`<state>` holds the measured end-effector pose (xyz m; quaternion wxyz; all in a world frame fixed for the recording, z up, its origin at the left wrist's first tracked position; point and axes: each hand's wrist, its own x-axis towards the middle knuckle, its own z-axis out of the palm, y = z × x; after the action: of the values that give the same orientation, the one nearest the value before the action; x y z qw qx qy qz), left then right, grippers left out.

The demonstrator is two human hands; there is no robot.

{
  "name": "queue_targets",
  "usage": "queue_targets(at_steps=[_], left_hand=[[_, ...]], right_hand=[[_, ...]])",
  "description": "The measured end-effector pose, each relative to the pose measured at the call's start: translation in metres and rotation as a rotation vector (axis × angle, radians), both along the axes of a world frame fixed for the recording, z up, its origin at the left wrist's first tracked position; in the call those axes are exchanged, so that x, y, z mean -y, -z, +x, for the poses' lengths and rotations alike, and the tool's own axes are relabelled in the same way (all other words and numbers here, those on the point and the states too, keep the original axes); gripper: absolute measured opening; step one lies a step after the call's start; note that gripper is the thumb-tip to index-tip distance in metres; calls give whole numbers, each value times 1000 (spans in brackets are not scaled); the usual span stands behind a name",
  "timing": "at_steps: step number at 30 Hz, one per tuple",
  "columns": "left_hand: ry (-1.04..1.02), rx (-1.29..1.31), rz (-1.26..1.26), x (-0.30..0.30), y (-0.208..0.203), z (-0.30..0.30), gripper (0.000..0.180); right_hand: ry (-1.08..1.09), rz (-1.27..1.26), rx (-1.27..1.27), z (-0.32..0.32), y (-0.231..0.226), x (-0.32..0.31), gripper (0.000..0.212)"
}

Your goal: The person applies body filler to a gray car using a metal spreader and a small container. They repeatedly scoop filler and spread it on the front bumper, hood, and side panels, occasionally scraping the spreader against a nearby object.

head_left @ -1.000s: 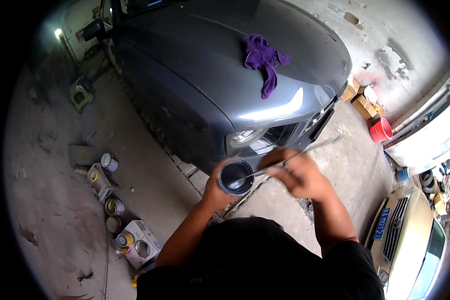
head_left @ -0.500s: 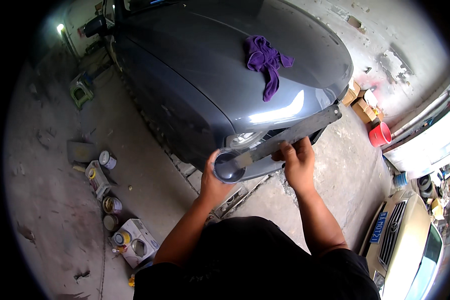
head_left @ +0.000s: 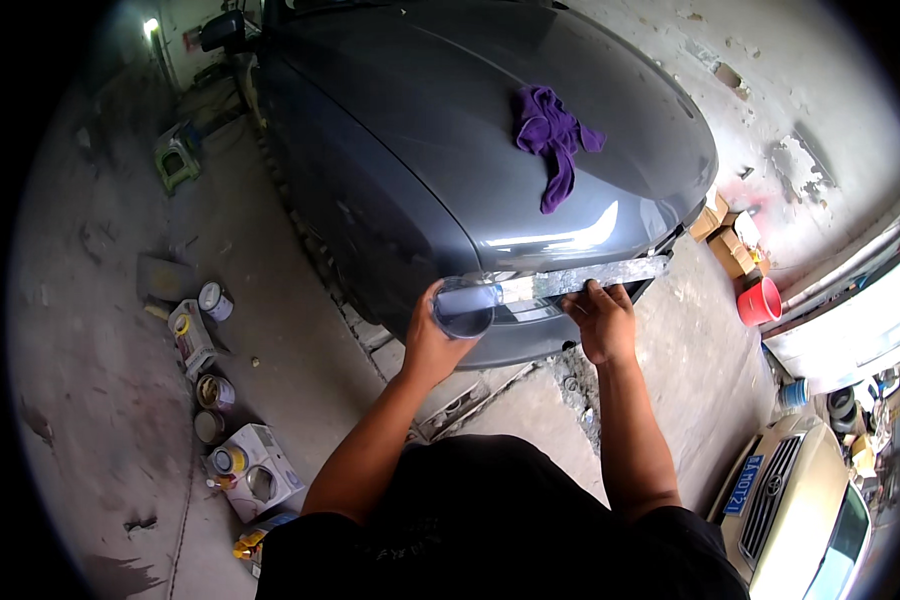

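Observation:
My left hand [head_left: 434, 348] is wrapped round the side of a clear cup [head_left: 466, 326] with dark grey liquid in it. A long flat metal strip [head_left: 582, 278], like a stirring ruler, is pinched between the thumb and fingers of my right hand [head_left: 607, 322]. The strip lies nearly level, and its left end reaches over or into the cup's mouth. Light glints off its face. Both hands are in front of the nose of a dark grey car [head_left: 410, 110]. A crumpled purple cloth [head_left: 548, 132] rests on the hood.
At left on the floor stand several paint cans [head_left: 215, 300], a white box [head_left: 260, 472] and a green stool [head_left: 177, 160]. Cardboard boxes [head_left: 733, 252] and a red bucket [head_left: 760, 302] are by the right wall. A beige car [head_left: 790, 500] is at lower right.
The metal strip has swung from a slant, right end high, to nearly level, and its face has gone from dark to bright. My right hand has turned with it. The cup stays in my left hand.

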<state>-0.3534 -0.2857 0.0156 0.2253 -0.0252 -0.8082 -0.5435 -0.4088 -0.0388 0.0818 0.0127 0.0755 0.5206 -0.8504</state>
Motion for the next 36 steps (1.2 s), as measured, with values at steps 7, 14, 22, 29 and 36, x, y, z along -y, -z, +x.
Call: queue_targets(at_steps=[7, 14, 22, 29, 36], left_hand=[[-38, -39, 35, 0, 15, -12, 79], [-64, 26, 46, -1, 29, -19, 80], [-96, 41, 70, 1, 22, -27, 86], [-116, 44, 64, 7, 19, -33, 86], [-115, 40, 50, 12, 15, -33, 85]], right_hand=[[-13, -58, 70, -17, 20, -3, 3], [9, -65, 98, -29, 25, 4, 10], [-67, -114, 42, -47, 22, 7, 3], [-4, -97, 72, -51, 15, 17, 6], [-21, -113, 73, -52, 24, 18, 10]])
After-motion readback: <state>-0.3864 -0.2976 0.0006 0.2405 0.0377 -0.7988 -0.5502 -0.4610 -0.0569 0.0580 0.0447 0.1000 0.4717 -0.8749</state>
